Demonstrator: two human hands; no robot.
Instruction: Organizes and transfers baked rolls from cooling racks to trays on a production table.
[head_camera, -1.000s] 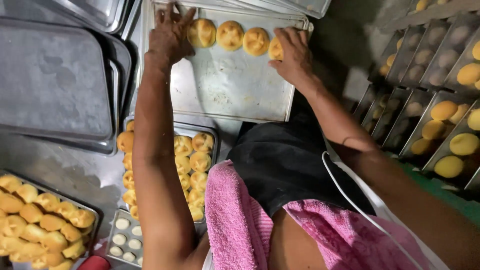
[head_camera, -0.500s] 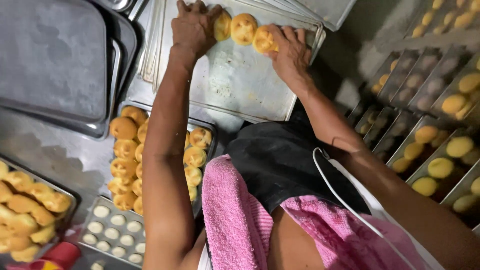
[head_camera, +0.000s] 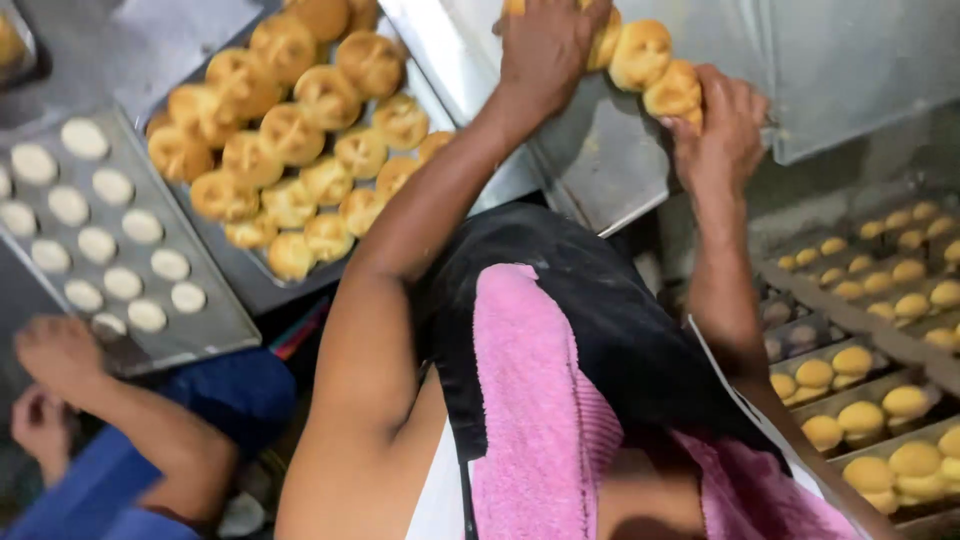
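My left hand (head_camera: 545, 45) and my right hand (head_camera: 720, 125) press from both sides on a short row of golden baked buns (head_camera: 645, 65), holding them together over a tilted metal baking tray (head_camera: 600, 160). The left hand covers the row's left end, the right hand cups its right end. A pink towel (head_camera: 540, 400) hangs over my shoulder.
A tray of golden cross-topped buns (head_camera: 300, 140) lies at the left, beside a tray of pale raw dough rounds (head_camera: 105, 230). Another person in blue (head_camera: 150, 450) crouches at the lower left. Racked trays of buns (head_camera: 880, 400) stand at the right.
Both hands have drawn the row of buns toward me along the tray. The view has swung, and the other person and the raw dough tray have come in at the left.
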